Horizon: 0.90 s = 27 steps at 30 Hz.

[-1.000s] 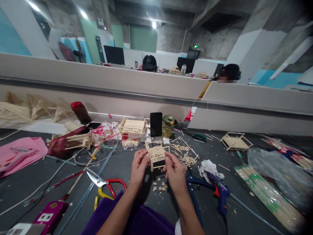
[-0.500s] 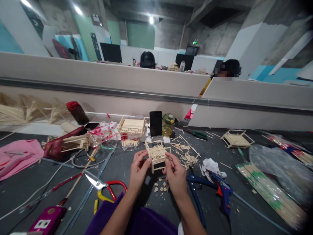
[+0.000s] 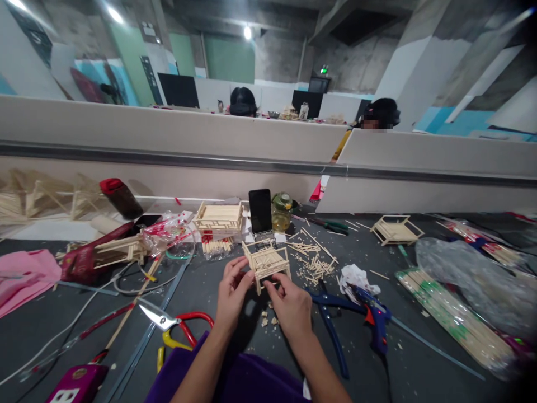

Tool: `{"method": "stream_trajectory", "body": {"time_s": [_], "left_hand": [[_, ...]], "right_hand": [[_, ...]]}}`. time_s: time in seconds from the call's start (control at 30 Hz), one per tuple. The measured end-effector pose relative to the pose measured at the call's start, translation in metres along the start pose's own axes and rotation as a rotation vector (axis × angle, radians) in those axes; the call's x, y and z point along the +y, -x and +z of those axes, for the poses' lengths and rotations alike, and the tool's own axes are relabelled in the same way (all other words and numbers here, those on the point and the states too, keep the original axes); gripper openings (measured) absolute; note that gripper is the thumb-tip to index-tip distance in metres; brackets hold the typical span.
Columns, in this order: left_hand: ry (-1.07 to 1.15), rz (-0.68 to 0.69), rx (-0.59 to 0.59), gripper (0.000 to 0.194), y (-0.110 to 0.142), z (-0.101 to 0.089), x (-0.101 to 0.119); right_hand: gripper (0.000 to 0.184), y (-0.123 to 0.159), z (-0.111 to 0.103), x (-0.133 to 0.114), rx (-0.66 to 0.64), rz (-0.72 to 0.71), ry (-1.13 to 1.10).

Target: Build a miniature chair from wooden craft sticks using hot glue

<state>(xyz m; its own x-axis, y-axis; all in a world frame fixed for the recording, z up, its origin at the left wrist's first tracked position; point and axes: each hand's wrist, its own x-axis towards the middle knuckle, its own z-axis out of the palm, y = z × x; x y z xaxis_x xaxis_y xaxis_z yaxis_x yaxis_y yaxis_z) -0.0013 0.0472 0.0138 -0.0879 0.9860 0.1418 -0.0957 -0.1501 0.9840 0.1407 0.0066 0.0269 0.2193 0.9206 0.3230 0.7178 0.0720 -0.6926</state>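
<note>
Between my hands, above the dark table, is a small wooden stick model (image 3: 269, 262), shaped like a little piece of furniture with legs and a railed back. My left hand (image 3: 235, 288) pinches its left side, near the front left leg. Lower at the front edge, my right hand (image 3: 289, 302) has its thumb and fingers closed on the model's underside or front leg; the exact contact is partly hidden. Small wooden pieces (image 3: 268, 320) lie on the table beneath. Just behind and to the right are piles of short cut sticks (image 3: 316, 268).
Red-and-yellow scissors (image 3: 168, 322) lie left, blue-handled pliers (image 3: 331, 330) and a blue glue gun (image 3: 375, 319) right. A phone (image 3: 260, 211), a bottle (image 3: 282, 212) and a stick model (image 3: 220, 215) stand behind. Another stick model (image 3: 396, 230) and packed sticks (image 3: 453, 319) are at right.
My right hand has shifted from the model's right side to its lower front edge, and the model has turned and tilted slightly. The left hand keeps its hold. The whole view has swung slightly.
</note>
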Motion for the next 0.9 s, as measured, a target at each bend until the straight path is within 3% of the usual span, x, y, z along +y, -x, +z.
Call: {"method": "stream_trajectory", "body": {"time_s": [0.13,0.27,0.37,0.43,0.5,0.6,0.63,0.7,0.8,0.9], "left_hand": [[-0.005,0.017,-0.009,0.032,-0.001,0.0,0.0],[0.002,0.011,-0.019,0.032,0.0,0.0,0.002],[0.022,0.008,-0.013,0.033,0.0,0.0,0.003],[0.031,0.007,-0.012,0.033,0.0,0.0,0.004],[0.036,0.004,-0.014,0.033,0.0,0.001,0.005],[0.024,0.002,-0.016,0.034,0.0,0.001,0.007],[0.019,0.003,-0.013,0.034,0.0,0.001,0.007],[0.012,0.005,-0.01,0.035,0.0,0.001,0.007],[0.02,0.002,-0.012,0.035,0.0,0.002,0.008],[0.014,-0.001,-0.011,0.035,0.0,0.003,0.008]], "right_hand": [[0.027,0.003,-0.013,-0.008,-0.047,0.028,-0.316],[0.026,0.017,-0.055,-0.005,-0.119,0.061,-0.633],[0.038,0.027,-0.089,-0.004,-0.19,0.047,-0.838],[0.043,0.03,-0.104,-0.009,-0.277,-0.055,-0.73],[0.041,0.031,-0.109,-0.014,-0.397,-0.173,-0.432],[0.014,0.031,-0.094,-0.012,-0.445,-0.174,-0.196],[0.016,0.03,-0.085,-0.007,-0.396,-0.104,-0.222],[0.023,0.029,-0.064,0.006,-0.287,0.173,-0.332],[0.038,0.025,-0.034,0.023,-0.329,0.471,-0.582],[0.059,0.019,-0.013,0.026,-0.311,0.594,-0.853]]}}
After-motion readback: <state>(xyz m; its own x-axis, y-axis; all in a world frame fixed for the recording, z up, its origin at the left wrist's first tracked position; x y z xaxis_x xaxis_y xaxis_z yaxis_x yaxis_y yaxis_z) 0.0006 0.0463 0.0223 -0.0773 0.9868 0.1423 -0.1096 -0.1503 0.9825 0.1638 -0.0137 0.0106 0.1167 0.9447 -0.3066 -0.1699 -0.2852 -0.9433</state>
